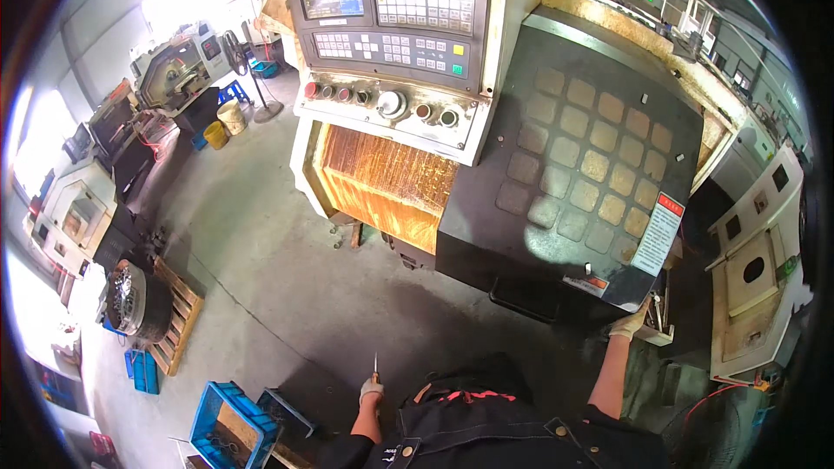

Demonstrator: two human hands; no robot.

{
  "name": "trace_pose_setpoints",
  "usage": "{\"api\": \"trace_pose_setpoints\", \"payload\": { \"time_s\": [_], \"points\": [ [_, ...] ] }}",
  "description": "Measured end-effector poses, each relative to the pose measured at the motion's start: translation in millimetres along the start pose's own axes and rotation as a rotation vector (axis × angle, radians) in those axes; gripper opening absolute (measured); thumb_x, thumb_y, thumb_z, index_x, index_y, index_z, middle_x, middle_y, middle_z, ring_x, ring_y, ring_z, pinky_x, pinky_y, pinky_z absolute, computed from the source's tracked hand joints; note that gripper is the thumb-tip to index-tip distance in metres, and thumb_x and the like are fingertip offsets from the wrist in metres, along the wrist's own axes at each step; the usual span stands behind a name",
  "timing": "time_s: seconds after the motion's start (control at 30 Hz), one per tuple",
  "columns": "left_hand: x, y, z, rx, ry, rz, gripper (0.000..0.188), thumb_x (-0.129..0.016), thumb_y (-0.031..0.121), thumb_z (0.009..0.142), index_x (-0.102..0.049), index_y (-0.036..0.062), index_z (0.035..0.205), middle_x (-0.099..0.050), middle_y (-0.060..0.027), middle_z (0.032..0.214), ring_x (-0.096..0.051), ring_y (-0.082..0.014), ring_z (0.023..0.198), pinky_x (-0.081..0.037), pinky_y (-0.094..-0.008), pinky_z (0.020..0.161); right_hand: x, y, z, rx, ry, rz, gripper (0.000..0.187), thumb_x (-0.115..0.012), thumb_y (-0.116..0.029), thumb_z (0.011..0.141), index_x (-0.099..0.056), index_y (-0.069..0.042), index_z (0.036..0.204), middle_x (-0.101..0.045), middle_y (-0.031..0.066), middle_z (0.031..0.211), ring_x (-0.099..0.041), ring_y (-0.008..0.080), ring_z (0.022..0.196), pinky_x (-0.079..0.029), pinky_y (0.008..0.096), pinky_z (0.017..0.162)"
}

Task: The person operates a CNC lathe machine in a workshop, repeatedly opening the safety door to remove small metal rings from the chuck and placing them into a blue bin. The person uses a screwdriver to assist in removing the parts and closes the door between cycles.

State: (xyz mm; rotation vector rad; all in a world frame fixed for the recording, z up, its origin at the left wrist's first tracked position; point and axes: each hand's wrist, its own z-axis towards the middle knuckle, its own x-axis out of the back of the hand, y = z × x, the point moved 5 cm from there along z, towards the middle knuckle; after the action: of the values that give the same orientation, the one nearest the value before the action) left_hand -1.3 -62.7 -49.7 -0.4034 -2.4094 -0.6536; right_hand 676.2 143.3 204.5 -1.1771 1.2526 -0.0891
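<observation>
My left hand point(372, 388), in a pale glove, is closed around the brown handle of a thin-shafted tool point(376, 366), whose slim metal shaft points away from me. It looks like a screwdriver, but the tip is too small to make out. My right hand point(629, 324), also gloved, is at the lower right corner of the dark machine door point(473, 200), with its fingers around the edge and partly hidden. The door has a gridded window point(593, 165). Beside that hand is an open metal tray point(658, 330) with tools in it.
Left of the door stands a control panel point(387, 78) with a screen, keys and knobs. Blue crates point(208, 426) are on the floor at the lower left, near a wooden pallet point(184, 313) with a drum of metal shavings point(139, 300). A pale machine point(756, 269) stands at right.
</observation>
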Motion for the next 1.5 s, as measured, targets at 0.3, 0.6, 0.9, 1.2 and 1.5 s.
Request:
{"api": "trace_pose_setpoints", "payload": {
  "time_s": [0.3, 0.6, 0.9, 1.2, 1.5],
  "points": [
    [9, 52, -2, -0.111, 0.005, -0.011, 0.037, -0.057, 0.019, 0.070, -0.053, 0.0076, 0.105, -0.058, -0.0193, 0.103, -0.055, -0.0347, 0.098, -0.044, -0.0403, 0.082, -8, -1, -13, 0.041, -0.065, 0.038, 0.048, -0.042, -0.038, 0.089, -0.048, -0.005, 0.122, -0.050, 0.0059, 0.123, -0.047, 0.0238, 0.112, -0.033, 0.0364, 0.097],
    [-23, -1, 31, -0.227, -0.140, 0.013, 0.031, -0.058, 0.024, 0.072, -0.052, 0.0063, 0.097, -0.057, -0.0189, 0.086, -0.056, -0.0352, 0.081, -0.044, -0.0418, 0.068, -48, 32, -36, 0.129, -0.051, -0.007, 0.042, -0.049, -0.034, 0.087, -0.053, -0.001, 0.114, -0.056, 0.0084, 0.110, -0.051, 0.0211, 0.101, -0.036, 0.0326, 0.091],
    [10, 32, 25, -0.126, -0.169, -0.117, 0.027, -0.057, 0.018, 0.077, -0.049, 0.0108, 0.102, -0.050, -0.0078, 0.075, -0.051, -0.0234, 0.061, -0.043, -0.0368, 0.051, -80, 61, -76, 0.107, -0.018, -0.082, 0.038, -0.058, -0.034, 0.084, -0.058, -0.002, 0.103, -0.058, 0.0024, 0.093, -0.052, 0.0107, 0.084, -0.040, 0.0260, 0.077],
    [-24, 61, 42, -0.117, -0.433, -0.648, 0.033, -0.059, 0.004, 0.075, -0.046, 0.0127, 0.103, -0.047, -0.0020, 0.070, -0.049, -0.0176, 0.049, -0.042, -0.0327, 0.041, -117, 108, -108, 0.047, -0.069, -0.341, 0.035, -0.059, -0.035, 0.082, -0.058, -0.001, 0.090, -0.052, 0.0007, 0.088, -0.043, 0.0096, 0.081, -0.037, 0.0247, 0.073],
    [-35, 22, 39, -0.238, -0.206, -0.129, 0.033, -0.061, 0.002, 0.068, -0.050, 0.0099, 0.097, -0.050, -0.0022, 0.070, -0.051, -0.0172, 0.059, -0.043, -0.0327, 0.052, -172, 153, -157, -0.045, -0.262, -0.136, 0.028, -0.057, -0.028, 0.085, -0.058, -0.001, 0.093, -0.055, -0.0009, 0.083, -0.046, 0.0074, 0.076, -0.039, 0.0221, 0.070]
  ]
}}
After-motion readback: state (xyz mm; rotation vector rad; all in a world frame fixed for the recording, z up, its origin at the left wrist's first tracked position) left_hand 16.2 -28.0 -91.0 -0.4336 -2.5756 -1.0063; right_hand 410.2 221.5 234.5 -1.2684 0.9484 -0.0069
